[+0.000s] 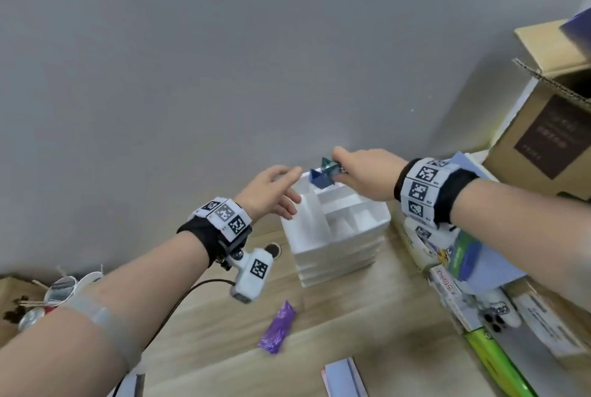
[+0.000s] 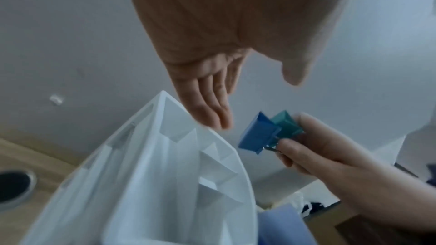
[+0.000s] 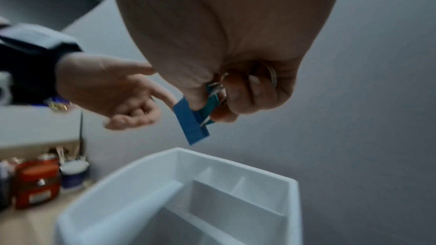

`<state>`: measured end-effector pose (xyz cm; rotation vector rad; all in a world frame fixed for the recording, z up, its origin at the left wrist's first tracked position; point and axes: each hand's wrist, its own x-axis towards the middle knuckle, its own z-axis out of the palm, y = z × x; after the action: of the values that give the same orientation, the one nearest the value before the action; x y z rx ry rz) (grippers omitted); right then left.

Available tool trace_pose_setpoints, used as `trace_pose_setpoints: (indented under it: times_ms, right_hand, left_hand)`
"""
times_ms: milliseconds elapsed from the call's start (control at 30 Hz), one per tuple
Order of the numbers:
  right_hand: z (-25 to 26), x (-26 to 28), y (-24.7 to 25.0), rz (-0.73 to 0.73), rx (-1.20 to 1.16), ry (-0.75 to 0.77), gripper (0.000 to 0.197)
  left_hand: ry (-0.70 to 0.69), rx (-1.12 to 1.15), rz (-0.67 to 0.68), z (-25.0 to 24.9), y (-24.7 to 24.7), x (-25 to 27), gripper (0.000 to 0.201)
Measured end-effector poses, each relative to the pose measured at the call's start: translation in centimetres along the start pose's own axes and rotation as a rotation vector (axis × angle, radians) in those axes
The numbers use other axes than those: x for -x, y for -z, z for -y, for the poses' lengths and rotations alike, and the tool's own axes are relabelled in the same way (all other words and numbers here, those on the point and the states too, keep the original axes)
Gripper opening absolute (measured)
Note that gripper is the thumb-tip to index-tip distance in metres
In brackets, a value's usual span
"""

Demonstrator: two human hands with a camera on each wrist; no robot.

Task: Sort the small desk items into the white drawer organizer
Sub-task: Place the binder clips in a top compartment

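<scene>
The white drawer organizer [image 1: 323,236] [image 2: 146,183] [image 3: 271,183] stands against the grey wall, its top split into several compartments. My right hand [image 1: 343,172] [image 2: 297,137] [image 3: 226,100] grips binder clips by their wire handles above the organizer's far corner: a blue binder clip [image 1: 321,179] [image 2: 257,135] [image 3: 191,126] in front, a teal binder clip [image 1: 327,164] [image 2: 285,124] [image 3: 208,107] behind it. My left hand [image 1: 284,192] [image 2: 212,113] [image 3: 127,103] hovers with relaxed fingers at the organizer's far left edge and holds nothing.
A purple wrapped roll [image 1: 278,328] lies on the wooden desk [image 1: 224,332] in front of the organizer. Cardboard boxes [image 1: 543,128] and piled packages [image 1: 463,262] crowd the right. Cans and jars [image 1: 48,297] [image 3: 37,180] stand at the left. A cable hole [image 1: 273,250] sits beside the organizer.
</scene>
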<state>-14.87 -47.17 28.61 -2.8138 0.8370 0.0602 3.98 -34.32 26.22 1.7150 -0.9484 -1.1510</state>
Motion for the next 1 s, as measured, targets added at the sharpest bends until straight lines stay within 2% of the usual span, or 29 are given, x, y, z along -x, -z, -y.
trace_pose_setpoints:
  times_ms: [100,167,233,367,467,567,767,1000]
  right_hand:
    - [-1.7,-1.8,-0.2,0.14,0.244,-0.053,0.02]
    - [-1.9,-2.6,-1.2,0.254,0.363,-0.05,0.021]
    - [-1.7,-3.3,-2.4,0.312,0.429,-0.04,0.021]
    - [-0.8,-4.3,-4.6,0.31,0.325,-0.034,0.025]
    - [-0.3,-4.6,-5.9,0.307,0.104,-0.085,0.028]
    - [-0.6,-4.7,-6.1,0.244,-0.016,-0.147,0.027]
    - [-2.2,-4.4,-4.6,0.082,-0.14,-0.218,0.023]
    - [-3.4,-4.0,-3.8,0.101,-0.086,-0.308,0.021]
  left_hand:
    - [-0.057,-0.357,-0.21,1.6,0.7,-0.7,0.039]
    - [-0.034,-0.619,-0.227,3.4,1.1,-0.8,0.043]
    - [0.014,-0.726,-0.194,5.1,1.3,-1.1,0.056]
    - [0.052,-0.69,-0.121,6.5,0.9,-2.0,0.064]
    - [0.029,-0.653,-0.071,6.8,0.1,-2.1,0.06]
    - [0.029,-0.63,-0.088,7.2,-0.2,-2.4,0.056]
    - [0.042,-0.58,-0.104,7.7,-0.4,-2.7,0.052]
    - [0.064,-0.519,-0.081,8.1,-0.4,-3.0,0.049]
